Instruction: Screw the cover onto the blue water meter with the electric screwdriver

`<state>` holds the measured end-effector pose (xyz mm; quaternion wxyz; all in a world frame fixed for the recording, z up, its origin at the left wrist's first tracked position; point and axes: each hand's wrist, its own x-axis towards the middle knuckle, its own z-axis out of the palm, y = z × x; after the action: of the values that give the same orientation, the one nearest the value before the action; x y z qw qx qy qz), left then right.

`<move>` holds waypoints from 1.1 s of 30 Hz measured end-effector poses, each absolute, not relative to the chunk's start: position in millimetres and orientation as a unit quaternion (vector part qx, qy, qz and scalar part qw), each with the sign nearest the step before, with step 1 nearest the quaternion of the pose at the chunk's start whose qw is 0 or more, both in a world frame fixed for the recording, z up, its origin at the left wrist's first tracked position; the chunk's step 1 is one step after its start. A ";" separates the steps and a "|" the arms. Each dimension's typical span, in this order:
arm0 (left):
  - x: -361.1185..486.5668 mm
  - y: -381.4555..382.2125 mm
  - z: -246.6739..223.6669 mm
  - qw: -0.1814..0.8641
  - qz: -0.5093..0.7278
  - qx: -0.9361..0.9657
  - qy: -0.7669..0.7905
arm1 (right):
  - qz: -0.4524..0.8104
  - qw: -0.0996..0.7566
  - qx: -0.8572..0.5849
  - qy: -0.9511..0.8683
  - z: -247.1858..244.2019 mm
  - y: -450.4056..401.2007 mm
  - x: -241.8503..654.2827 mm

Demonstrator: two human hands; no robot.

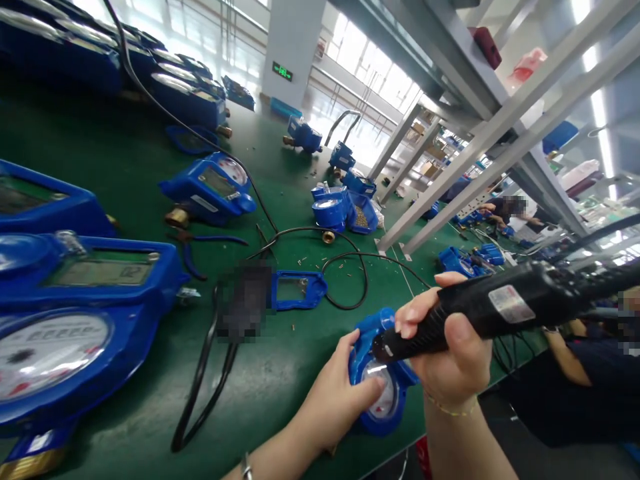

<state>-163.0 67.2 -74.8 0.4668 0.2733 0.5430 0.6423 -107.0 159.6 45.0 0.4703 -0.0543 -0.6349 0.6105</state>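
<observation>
My left hand (340, 393) is closed round a blue water meter (379, 425) near the table's front edge, its thumb lying across the round dial. My right hand (453, 353) grips a black electric screwdriver (480, 307) with a pale label, tilted down to the left. The screwdriver's nose is over the upper part of the meter, and its very tip is hidden against the blue casing. A blue frame-like cover (299, 291) with a window lies on the table to the left, beside a dark blurred-out object (245, 300).
Large blue meters (90, 280) stand at the left, with more in rows behind. Blue-handled pliers (193, 253), a looping black cable (350, 307) and loose screws lie on the green table (280, 393). A blue bin (364, 213) holds small brass parts. Metal shelf posts (425, 220) rise at right; co-workers sit beyond.
</observation>
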 end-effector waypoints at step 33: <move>-164.5 53.9 -76.8 0.478 0.675 0.297 0.477 | 0.633 0.290 -0.059 -0.716 59.6 171.8 -109.1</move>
<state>-164.5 53.9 -76.8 0.4776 0.2966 0.4774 0.6752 -109.1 171.8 59.6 0.2898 -0.0587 -0.7155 0.6329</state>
